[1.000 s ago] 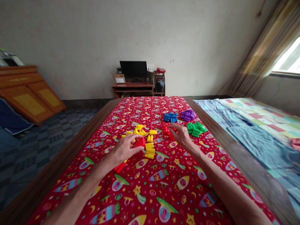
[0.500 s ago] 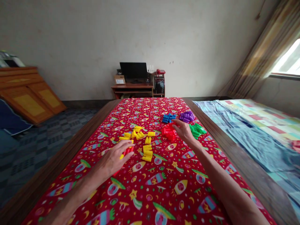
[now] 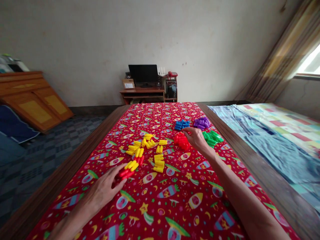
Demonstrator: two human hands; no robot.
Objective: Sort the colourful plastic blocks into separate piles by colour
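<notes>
On the left of the red patterned cloth, my left hand (image 3: 106, 185) has its thumb and fingers around the near end of some red tube-shaped blocks (image 3: 126, 173). Yellow blocks (image 3: 131, 165) lie against these, and more yellow and red ones stretch away beyond them. My right hand (image 3: 196, 138) hangs at the red pile (image 3: 181, 141), thumb and fingertips pinched together near its far edge. Whatever the pinch may hold is too small to make out. Part of the red pile is hidden behind this hand.
Behind the right hand are a blue pile (image 3: 182, 125) and a purple pile (image 3: 202, 123); a green pile (image 3: 212, 138) lies to its right. Loose yellow blocks (image 3: 159, 162) sit mid-cloth. The table has a dark wooden edge (image 3: 100, 128); a bed (image 3: 270, 146) stands right.
My left hand has drawn back toward me along the blocks, uncovering yellow and red ones. My right hand stays at the red pile, its fingertips slightly shifted. The view has turned slightly.
</notes>
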